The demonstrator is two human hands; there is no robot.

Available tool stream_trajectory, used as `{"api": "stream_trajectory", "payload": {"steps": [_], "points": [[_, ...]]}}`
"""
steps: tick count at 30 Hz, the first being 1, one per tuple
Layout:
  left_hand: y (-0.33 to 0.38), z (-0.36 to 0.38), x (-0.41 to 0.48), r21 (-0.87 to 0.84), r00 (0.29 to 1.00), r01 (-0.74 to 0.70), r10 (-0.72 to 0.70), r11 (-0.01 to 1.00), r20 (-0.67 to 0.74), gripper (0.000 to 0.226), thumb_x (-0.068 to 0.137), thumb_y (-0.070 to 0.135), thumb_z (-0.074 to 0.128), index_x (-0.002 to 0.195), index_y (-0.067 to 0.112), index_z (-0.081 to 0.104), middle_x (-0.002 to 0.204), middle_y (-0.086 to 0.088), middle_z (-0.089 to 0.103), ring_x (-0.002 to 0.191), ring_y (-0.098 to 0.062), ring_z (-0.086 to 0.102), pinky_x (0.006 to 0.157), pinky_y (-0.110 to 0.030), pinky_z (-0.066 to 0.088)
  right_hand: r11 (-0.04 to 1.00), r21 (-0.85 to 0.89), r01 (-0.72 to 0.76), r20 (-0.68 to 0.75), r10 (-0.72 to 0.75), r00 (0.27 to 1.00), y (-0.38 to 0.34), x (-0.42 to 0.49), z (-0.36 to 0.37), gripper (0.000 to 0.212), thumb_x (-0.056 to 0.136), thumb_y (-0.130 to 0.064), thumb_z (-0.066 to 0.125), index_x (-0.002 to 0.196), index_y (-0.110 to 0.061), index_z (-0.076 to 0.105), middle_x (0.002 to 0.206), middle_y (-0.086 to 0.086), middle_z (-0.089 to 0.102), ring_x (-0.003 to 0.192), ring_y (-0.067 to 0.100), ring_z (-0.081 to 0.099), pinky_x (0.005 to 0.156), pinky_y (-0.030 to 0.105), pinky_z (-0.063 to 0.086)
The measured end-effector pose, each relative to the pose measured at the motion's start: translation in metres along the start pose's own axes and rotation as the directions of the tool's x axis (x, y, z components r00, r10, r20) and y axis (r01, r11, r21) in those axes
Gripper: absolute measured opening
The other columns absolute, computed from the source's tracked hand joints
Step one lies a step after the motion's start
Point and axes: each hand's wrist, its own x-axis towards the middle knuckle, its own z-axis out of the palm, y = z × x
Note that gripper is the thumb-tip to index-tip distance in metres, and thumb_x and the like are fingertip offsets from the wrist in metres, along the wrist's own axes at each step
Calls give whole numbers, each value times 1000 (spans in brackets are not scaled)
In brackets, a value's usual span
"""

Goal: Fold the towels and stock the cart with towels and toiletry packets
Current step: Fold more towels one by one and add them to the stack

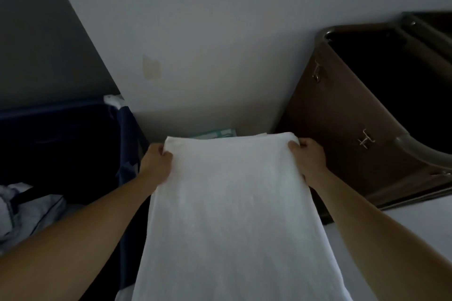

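Note:
A white towel (232,215) stretches from the bottom of the head view up to the middle, held out in front of me. My left hand (156,162) pinches its far left corner. My right hand (307,157) pinches its far right corner. The far edge looks folded over, with a second layer showing just behind it. A teal and white packet (217,134) peeks out beyond the towel's far edge, mostly hidden. The room is dim.
A dark blue fabric bin (61,144) stands at the left, with crumpled pale linen (22,210) at its lower left. A brown cart or hamper (347,115) with metal latches and a rounded rail stands at the right. A pale wall (220,32) lies ahead.

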Motion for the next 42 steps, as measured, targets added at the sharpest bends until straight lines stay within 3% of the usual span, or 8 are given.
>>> {"api": "stream_trajectory", "payload": {"steps": [6, 12, 17, 23, 28, 31, 36, 42], "points": [[-45, 9, -46, 75, 992, 35, -44, 997, 115, 59, 96, 33, 58, 144, 3, 39, 139, -18, 48, 120, -38, 54, 97, -50, 50, 996, -74, 44, 14, -43, 999, 24, -36, -3, 54, 90, -33, 69, 137, -17, 48, 119, -1, 58, 105, 22, 58, 92, 44, 50], [-65, 12, -108, 95, 993, 35, -46, 995, 111, 66, 93, 42, 58, 146, 7, 38, 140, -17, 47, 125, -37, 47, 103, -50, 45, 968, -232, -93, 57, 109, 992, 58, -102, -28, 49, 83, -50, 71, 117, -17, 57, 94, -3, 63, 78, 18, 62, 63, 33, 47], [-84, 9, -150, 178, 987, 74, -98, 981, 129, 74, 90, 54, 58, 143, 6, 40, 138, -16, 49, 124, -36, 48, 100, -48, 47, 903, -418, -98, 54, 133, 990, 84, -156, -48, 47, 84, -61, 62, 101, -18, 58, 84, -5, 61, 73, 15, 58, 61, 34, 43], [-100, -3, -184, 72, 933, 176, -190, 982, 306, 68, 92, 54, 60, 134, 1, 53, 125, -13, 63, 104, -29, 62, 87, -34, 53, 843, -521, -135, 40, 182, 982, 96, -186, -62, 60, 83, -71, 51, 104, -15, 58, 81, -2, 64, 75, 21, 61, 71, 39, 52], [-86, -21, -195, 215, 921, 156, -221, 964, 320, 61, 91, 52, 62, 124, 1, 59, 109, -9, 64, 90, -23, 60, 74, -29, 48, 849, -475, -230, 24, 274, 961, 92, -190, -60, 82, 81, -72, 53, 131, -7, 44, 125, 12, 56, 110, 37, 58, 93, 47, 50], [-73, -29, -192, 307, 937, 97, -191, 947, 291, 58, 88, 55, 66, 116, 3, 62, 110, -11, 66, 95, -25, 63, 79, -30, 51, 855, -433, -286, 54, 341, 938, 84, -189, -61, 88, 77, -70, 61, 134, -5, 41, 126, 14, 55, 109, 37, 59, 90, 46, 52], [-77, -36, -188, -107, 829, 443, -362, 890, 426, 49, 85, 39, 76, 109, -3, 65, 92, -13, 74, 87, -29, 70, 75, -37, 59, 841, -473, -263, 100, 347, 932, 70, -183, -63, 84, 72, -70, 65, 125, -8, 50, 106, 9, 65, 93, 30, 64, 82, 40, 55], [-71, -37, -194, -266, 714, 610, -372, 746, 593, 43, 82, 22, 78, 117, 0, 67, 110, -22, 72, 105, -40, 67, 93, -53, 53, 921, -65, -384, 331, 383, 862, 61, -186, -68, 44, 78, -32, 82, 106, -1, 67, 102, 16, 72, 92, 35, 70, 93, 51, 55]]}}
